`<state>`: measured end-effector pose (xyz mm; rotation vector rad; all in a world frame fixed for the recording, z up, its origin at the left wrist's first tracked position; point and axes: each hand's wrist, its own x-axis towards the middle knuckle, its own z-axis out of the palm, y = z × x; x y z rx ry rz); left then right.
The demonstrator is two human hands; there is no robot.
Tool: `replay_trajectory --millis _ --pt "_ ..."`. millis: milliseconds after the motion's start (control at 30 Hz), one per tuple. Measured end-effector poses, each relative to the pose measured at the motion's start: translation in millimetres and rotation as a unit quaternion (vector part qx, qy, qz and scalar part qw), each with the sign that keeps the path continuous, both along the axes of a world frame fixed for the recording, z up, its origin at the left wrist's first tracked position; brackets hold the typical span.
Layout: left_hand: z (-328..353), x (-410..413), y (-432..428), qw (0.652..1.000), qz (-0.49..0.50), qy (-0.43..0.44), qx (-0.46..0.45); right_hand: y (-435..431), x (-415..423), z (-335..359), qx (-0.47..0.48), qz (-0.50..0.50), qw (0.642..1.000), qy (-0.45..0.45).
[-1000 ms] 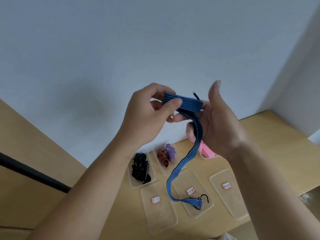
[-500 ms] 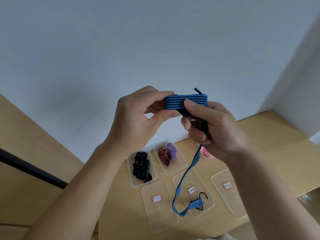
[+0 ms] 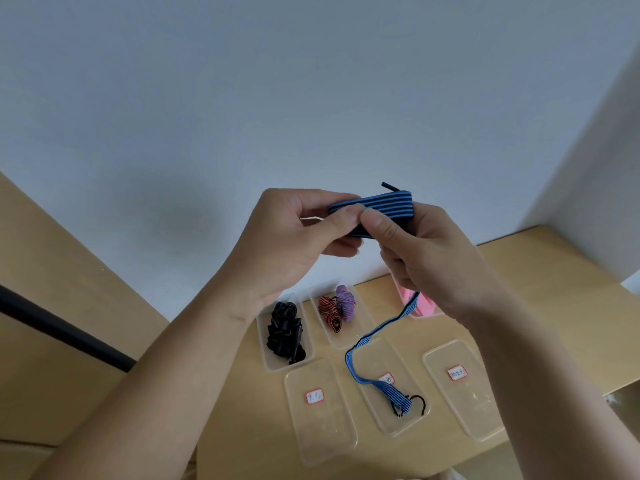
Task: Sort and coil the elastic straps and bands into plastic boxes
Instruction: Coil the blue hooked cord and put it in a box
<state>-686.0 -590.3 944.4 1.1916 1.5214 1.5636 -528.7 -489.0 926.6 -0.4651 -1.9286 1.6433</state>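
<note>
Both hands are raised above the tabletop [image 3: 540,292] and meet on a flat coil of the blue striped strap [image 3: 377,206]. The left hand [image 3: 287,244] pinches the coil's left end between thumb and curled fingers. The right hand [image 3: 433,258] presses its thumb on the coil's front, with its fingers curled behind. A short black tip [image 3: 389,186] pokes up from the top of the coil.

The strap's loose tail drops from under the right hand and hangs free. Its end is over the middle front box [image 3: 405,426], beside a thin black cord [image 3: 417,401]; whether it rests there or dangles just above is hard to tell.

Three clear, shallow boxes form the front row, each with a red-edged label: the left front box [image 3: 320,438], the middle one, and the right front box [image 3: 474,414].

Behind them, one back box [image 3: 265,355] holds a heap of black bands [image 3: 285,332]. The next back box [image 3: 341,342] holds a red-and-black coil [image 3: 329,315] and a purple coil [image 3: 344,303]. A pink item [image 3: 424,304] shows behind the right wrist, which hides most of its container.

The tabletop is light wood. It sits against a pale grey-blue wall [image 3: 311,98], which turns a corner at the right. A dark bar [image 3: 52,327] slants across a wooden panel at the left.
</note>
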Motion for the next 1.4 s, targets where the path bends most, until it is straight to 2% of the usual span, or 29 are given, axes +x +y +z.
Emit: replay_trajectory --millis 100,133,200,267,333,467,567,767,867,967,1100,1200,1300,1400 --pt "1 4 4 0.998 0.058 -0.002 0.014 -2 -4 2 0.081 -0.045 0.996 -0.003" --pt "1 5 6 0.996 0.082 0.006 0.017 -2 -6 -2 0.118 -0.092 0.988 -0.028" --pt "1 6 8 0.993 0.118 0.024 0.019 -3 -10 -12 0.201 -0.222 0.95 -0.083" --pt "0 7 11 0.988 0.146 0.053 0.015 -12 -13 -16 0.3 -0.302 0.902 -0.074" --pt "-3 6 13 0.979 0.174 0.108 0.013 -16 -14 -16 0.385 -0.305 0.87 -0.044" --pt "-7 5 9 0.954 0.19 0.23 0.018 -6 -9 -11 0.525 -0.238 0.817 -0.001" --pt "-4 8 1 0.931 0.178 0.315 0.053 7 -3 2 0.58 -0.206 0.788 -0.004" --pt "12 7 -8 0.892 0.1 0.432 0.089 15 -1 29 0.572 -0.155 0.805 -0.025" --pt "14 6 -14 0.885 0.062 0.454 0.086 17 0 35 0.533 -0.099 0.839 -0.057" --pt "13 3 -18 0.907 0.031 0.416 0.056 19 2 37 0.461 -0.056 0.879 -0.107" --pt "9 7 -23 0.961 0.013 0.276 0.0 18 1 41 0.418 -0.064 0.898 -0.12" --pt "6 12 -20 0.978 0.067 0.196 0.003 14 -1 43 0.412 -0.065 0.902 -0.112" --pt "1 14 -18 0.975 0.093 0.2 0.004 14 -2 43 0.417 -0.044 0.898 -0.132" --pt "-3 15 -23 0.963 0.079 0.257 0.013 19 1 42 0.387 0.002 0.913 -0.132"
